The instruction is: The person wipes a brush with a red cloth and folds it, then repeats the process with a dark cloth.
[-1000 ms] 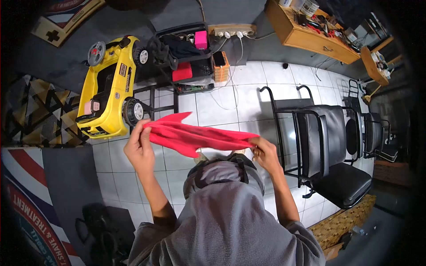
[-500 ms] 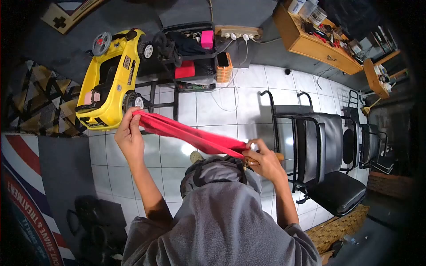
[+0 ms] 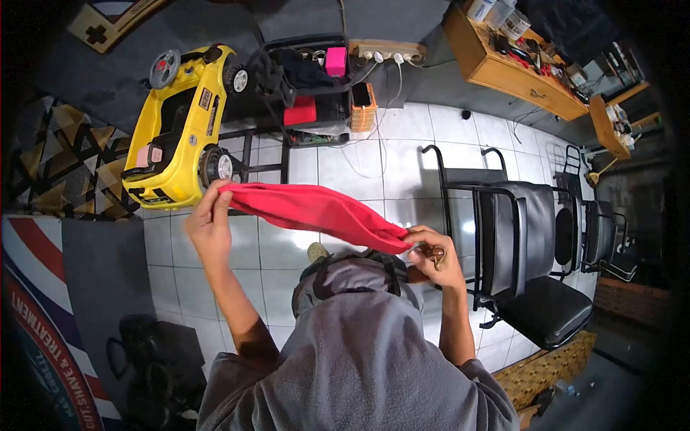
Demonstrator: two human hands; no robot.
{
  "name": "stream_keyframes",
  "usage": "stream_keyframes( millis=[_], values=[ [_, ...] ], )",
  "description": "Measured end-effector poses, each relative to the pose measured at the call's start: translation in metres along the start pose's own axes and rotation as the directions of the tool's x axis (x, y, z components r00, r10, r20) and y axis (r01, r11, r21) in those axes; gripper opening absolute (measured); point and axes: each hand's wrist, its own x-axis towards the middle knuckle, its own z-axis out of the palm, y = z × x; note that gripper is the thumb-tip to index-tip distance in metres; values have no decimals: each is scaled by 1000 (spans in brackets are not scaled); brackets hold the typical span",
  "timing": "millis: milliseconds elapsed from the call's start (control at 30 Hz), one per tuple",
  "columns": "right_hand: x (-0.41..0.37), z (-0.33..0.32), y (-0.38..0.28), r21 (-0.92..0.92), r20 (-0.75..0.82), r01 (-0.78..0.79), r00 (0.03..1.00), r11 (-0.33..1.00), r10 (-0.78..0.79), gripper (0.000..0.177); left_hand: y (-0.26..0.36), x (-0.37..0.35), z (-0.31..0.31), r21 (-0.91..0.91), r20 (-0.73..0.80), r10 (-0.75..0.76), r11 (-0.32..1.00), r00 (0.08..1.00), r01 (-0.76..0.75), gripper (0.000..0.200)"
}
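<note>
A red cloth (image 3: 309,210) stretches between my two hands above the tiled floor, sloping down toward the right. Its left end is pinched in the fingertips of my left hand (image 3: 210,221). My right hand (image 3: 437,257) grips the other end. A small brown and brass-coloured object (image 3: 435,254) also sits in my right hand, partly hidden by the fingers; I cannot make out what it is.
On the left stands a yellow toy car (image 3: 169,136), beside a black shelf rack (image 3: 305,90) with a pink box. Black chairs (image 3: 532,237) line the right. A wooden cabinet (image 3: 525,75) with tools is at the upper right.
The red cloth now spreads wider and bulges upward in the middle. My right hand has turned and shifted slightly right, and the brown object in it has rotated.
</note>
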Motion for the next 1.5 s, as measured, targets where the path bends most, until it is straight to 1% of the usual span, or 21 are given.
stream_keyframes(
  millis=[33, 100, 167, 200, 267, 367, 467, 600, 700, 800, 900, 967, 1000, 1033, 1100, 1167, 1267, 1367, 1400, 1467, 1500],
  values=[
    [3, 3, 5, -26, -18, 61, 998, 998, -61, 14, 0, -3, 2, 24, 35, -16, 1000, 999, 15, 17],
    [7, 2, 15, 15, -133, -79, 988, 997, 81, 13, -2, -7, 7, 18, 71, 35, 999, 997, -36, 16],
    [10, 1, 6, 118, -246, -252, 930, 960, 275, 13, -8, -8, 11, -9, 67, 68, 998, 995, -67, 15],
    [14, 2, 8, 129, -376, -167, 904, 978, 203, 16, -8, -9, 11, -9, 71, 57, 998, 996, -56, 15],
    [16, -9, 21, -115, -441, -136, 895, 984, 72, 24, -4, -13, 12, -13, 77, 36, 999, 996, -35, 14],
    [15, -22, 45, -355, -430, -245, 900, 902, 75, 29, 1, -20, 16, -10, 251, 124, 992, 960, -126, 14],
    [14, -26, 44, -508, -504, -410, 855, 758, 124, 29, 4, -24, 20, 59, 320, 156, 981, 935, -184, 16],
    [10, -33, 62, -607, -524, -459, 845, 649, 108, 29, 9, -27, 24, 163, 313, 94, 975, 945, -151, 14],
    [0, -48, 62, -570, -302, -161, 953, 806, -23, 27, -3, -29, 27, 204, 230, 105, 967, 967, -154, 13],
    [-1, -44, 25, -393, -185, -123, 981, 911, 53, 26, -11, -28, 26, 203, 168, 122, 967, 978, -156, 14],
    [-3, -44, -7, -201, -86, -312, 950, 929, 300, 21, -21, -23, 25, 297, 133, 177, 932, 975, -209, 13],
    [-3, -47, -6, -233, 17, -241, 968, 942, 252, 22, -34, -23, 22, 321, 138, 146, 929, 980, -184, 13],
    [-2, -45, -7, -268, 4, -207, 976, 941, 216, 23, -40, -23, 21, 334, 140, 131, 927, 981, -171, 13],
    [0, -41, -10, -303, -10, -175, 984, 937, 181, 25, -35, -24, 22, 303, 121, 44, 950, 992, -79, 13],
    [5, -44, -5, -579, -22, -132, 989, 804, 146, 27, -22, -30, 27, 236, 100, -137, 965, 986, 110, 13],
    [7, -51, 4, -761, 18, -51, 995, 647, 99, 24, -28, -31, 29, 166, 108, -130, 980, 986, 111, 13],
    [8, -51, 7, -807, 106, 67, 994, 587, 32, 19, -42, -35, 30, 127, 130, -112, 987, 985, 96, 13],
    [11, -45, 19, -711, -38, 97, 984, 697, -176, 18, -46, -33, 28, 73, 151, -125, 991, 981, 115, 15],
    [13, -42, 19, -683, -138, 38, 974, 730, -180, 20, -47, -33, 27, 48, 154, -137, 990, 979, 131, 15],
    [16, -33, 13, -608, -332, -77, 929, 790, -165, 24, -60, -36, 23, 42, 279, -148, 989, 949, 142, 16],
    [19, -31, 13, -628, -330, -24, 914, 778, -238, 26, -69, -38, 23, 34, 336, -151, 988, 930, 148, 17]
  ],
)
